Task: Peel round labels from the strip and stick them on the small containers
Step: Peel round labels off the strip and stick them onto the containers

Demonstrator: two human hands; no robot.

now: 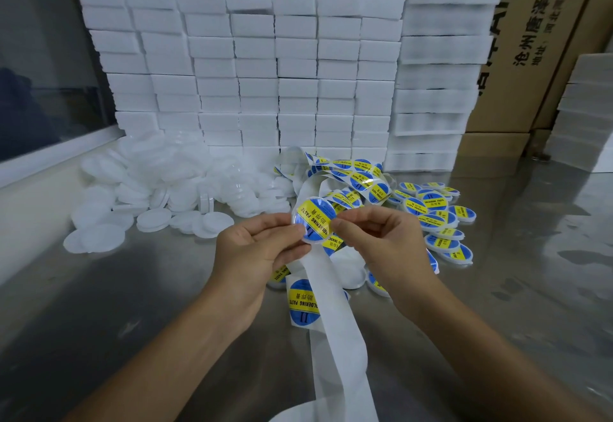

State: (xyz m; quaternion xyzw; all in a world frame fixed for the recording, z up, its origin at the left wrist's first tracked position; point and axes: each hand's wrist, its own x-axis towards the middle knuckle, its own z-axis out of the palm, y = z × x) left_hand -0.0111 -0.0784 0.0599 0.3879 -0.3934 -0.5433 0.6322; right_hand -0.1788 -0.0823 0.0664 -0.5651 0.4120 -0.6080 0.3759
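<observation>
My left hand (262, 249) holds a small round container (313, 219) by its edge, a blue and yellow round label on its top face. My right hand (381, 239) pinches the container's right side with thumb and forefinger. Beneath both hands the white label strip (335, 315) runs down toward me, one blue and yellow label (303, 302) still on it. More strip with labels (351, 173) lies coiled behind the hands.
A heap of unlabelled white containers (159, 186) lies at the left on the steel table (132, 305). Labelled containers (441, 219) are spread at the right. Stacked white foam blocks (258, 66) and cardboard boxes (537, 40) stand behind.
</observation>
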